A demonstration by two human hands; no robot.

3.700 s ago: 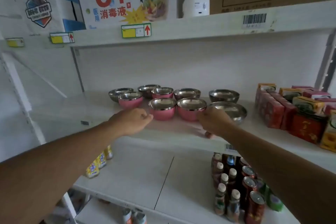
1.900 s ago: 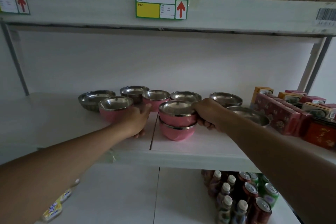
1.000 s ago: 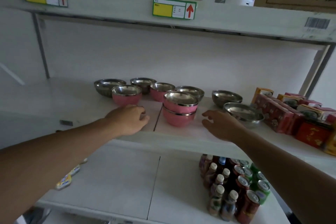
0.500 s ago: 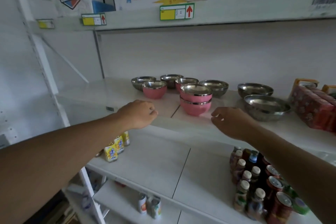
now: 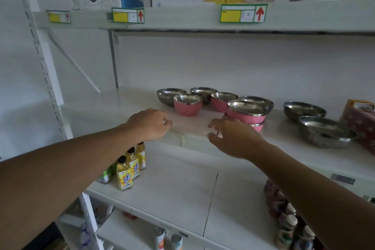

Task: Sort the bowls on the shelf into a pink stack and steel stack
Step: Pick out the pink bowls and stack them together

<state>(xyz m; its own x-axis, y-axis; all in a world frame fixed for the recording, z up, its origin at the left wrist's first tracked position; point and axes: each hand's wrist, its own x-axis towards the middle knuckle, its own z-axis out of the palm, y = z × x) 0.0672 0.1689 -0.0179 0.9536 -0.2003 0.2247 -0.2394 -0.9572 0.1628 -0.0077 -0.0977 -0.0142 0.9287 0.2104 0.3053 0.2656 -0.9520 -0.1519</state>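
On the white shelf (image 5: 125, 103) stands a stack of two pink bowls (image 5: 246, 115). A single pink bowl (image 5: 187, 105) sits to its left and another pink bowl (image 5: 222, 101) behind. Steel bowls stand at the back left (image 5: 170, 96), back middle (image 5: 203, 92), behind the stack (image 5: 258, 101), and two at the right (image 5: 304, 110) (image 5: 325, 132). My left hand (image 5: 149, 124) rests curled on the shelf's front edge, holding nothing. My right hand (image 5: 233, 138) hovers with fingers apart just in front of the pink stack, empty.
Red cartons (image 5: 361, 122) stand at the shelf's right end. Yellow drink bottles (image 5: 129, 168) stand on the lower shelf at left, cans and bottles (image 5: 288, 219) at lower right. The upper shelf (image 5: 182, 20) with price tags hangs overhead.
The view has swung left and closer. My right hand has moved left to just in front of the pink stack. My left hand stays curled at the shelf edge.
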